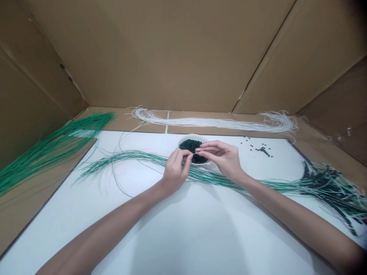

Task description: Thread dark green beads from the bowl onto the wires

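Observation:
Above a white bowl (pixel 207 162) of small dark green beads (pixel 189 145), my two hands meet fingertip to fingertip. My left hand (pixel 175 168) is closed, pinching a thin pale green strand (pixel 195 153) between thumb and index finger. The strand's short visible part reaches the thumb and index finger of my right hand (pixel 228 157), which pinch at it. Whether a bead is in that pinch is too small to tell. A bundle of green strands (pixel 206 176) lies across the table under my hands, its right end carrying dark beaded lengths (pixel 323 179).
Loose dark beads (pixel 262 149) lie scattered right of the bowl. A white strand bundle (pixel 212 123) stretches along the back, and a brighter green bundle (pixel 57 141) lies at left. Cardboard walls (pixel 166 57) enclose the white tabletop (pixel 183 229). One loose strand (pixel 112 168) curls at left.

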Available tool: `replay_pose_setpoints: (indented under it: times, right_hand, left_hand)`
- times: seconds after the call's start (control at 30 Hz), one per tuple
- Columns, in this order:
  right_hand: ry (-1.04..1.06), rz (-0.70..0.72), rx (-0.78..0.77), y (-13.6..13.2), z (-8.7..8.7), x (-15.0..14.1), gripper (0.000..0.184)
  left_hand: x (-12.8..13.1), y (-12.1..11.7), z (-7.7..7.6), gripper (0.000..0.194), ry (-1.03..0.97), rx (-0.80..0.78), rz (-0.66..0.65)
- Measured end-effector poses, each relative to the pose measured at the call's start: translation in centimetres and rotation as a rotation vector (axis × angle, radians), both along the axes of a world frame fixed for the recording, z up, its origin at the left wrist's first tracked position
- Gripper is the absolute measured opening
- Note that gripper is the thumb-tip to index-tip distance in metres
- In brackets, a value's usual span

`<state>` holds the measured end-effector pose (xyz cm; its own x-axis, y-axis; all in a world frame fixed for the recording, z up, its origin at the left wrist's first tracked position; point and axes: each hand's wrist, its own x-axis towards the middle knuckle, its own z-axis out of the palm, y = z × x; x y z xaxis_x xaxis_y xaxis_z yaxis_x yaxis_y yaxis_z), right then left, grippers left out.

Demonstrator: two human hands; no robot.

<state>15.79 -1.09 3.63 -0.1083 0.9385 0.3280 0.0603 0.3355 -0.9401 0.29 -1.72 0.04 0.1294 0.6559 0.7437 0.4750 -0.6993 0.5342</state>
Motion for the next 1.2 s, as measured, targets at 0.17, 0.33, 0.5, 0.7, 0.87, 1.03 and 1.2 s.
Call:
replay_pose_setpoints:
  times: [0.17, 0.33, 0.5, 0.7, 0.87, 1.03, 1.2]
  right_hand:
    - [-0.025, 0.009, 0.01, 0.07, -0.05, 0.06, 0.017]
    - [-0.064, 0.036, 0.04, 0.09, -0.09, 0.12, 0.02]
    - [-0.072, 0.025, 0.049, 0.08, -0.04, 0.09, 0.02]
    - [-0.105, 0.017, 0.072, 0.11, 0.04, 0.17, 0.019]
    - [-0.126, 0.003, 0.076, 0.05, 0.08, 0.16, 0.019]
    - [-0.127, 0.008, 0.075, 0.03, 0.07, 0.17, 0.019]
    - [-0.142, 0.004, 0.074, 0.07, 0.08, 0.18, 0.018]
  left_hand:
    - [0.02, 0.05, -0.06, 0.004, 0.009, 0.009, 0.009]
    - [0.08, 0.12, -0.19, 0.004, 0.012, -0.002, 0.011]
    - [0.08, 0.1, -0.12, 0.004, 0.014, -0.007, 0.007]
    - [0.09, 0.05, -0.07, 0.005, 0.012, -0.013, 0.011]
    - [0.08, 0.06, -0.15, 0.004, 0.011, -0.018, 0.006]
    - [0.07, 0.06, -0.04, 0.005, 0.01, -0.015, 0.003]
    - [0.04, 0.02, 0.02, 0.005, 0.013, -0.005, 0.006]
